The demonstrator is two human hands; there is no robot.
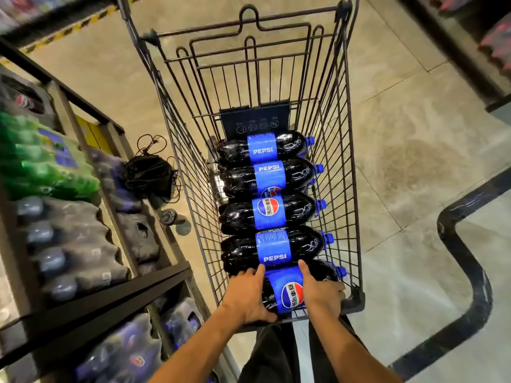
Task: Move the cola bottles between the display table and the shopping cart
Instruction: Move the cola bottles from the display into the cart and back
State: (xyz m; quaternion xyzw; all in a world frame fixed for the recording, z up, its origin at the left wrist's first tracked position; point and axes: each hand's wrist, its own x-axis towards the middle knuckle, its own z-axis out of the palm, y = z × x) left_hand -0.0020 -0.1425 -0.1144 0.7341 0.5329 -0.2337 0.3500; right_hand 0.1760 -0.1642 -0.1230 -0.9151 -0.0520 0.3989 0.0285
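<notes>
While both of your hands wrap the nearest dark plastic cola bottle with the blue label (287, 293), it lies on its side at the near end of the grey wire shopping cart (343, 189), just beside four more dark blue-labelled cola bottles (269, 214) lying in a row. Your left hand (247, 295) curls round the base end, thumb over the top; your right hand (322, 293) grips the shoulder end near the blue cap, thumb along the label edge. Whether you are lifting or setting down, keep the bottle level (a full one is likely heavy) and clear of the cart's near rim. The shelf of shrink-wrapped bottle packs (83, 244) stands at your left.
</notes>
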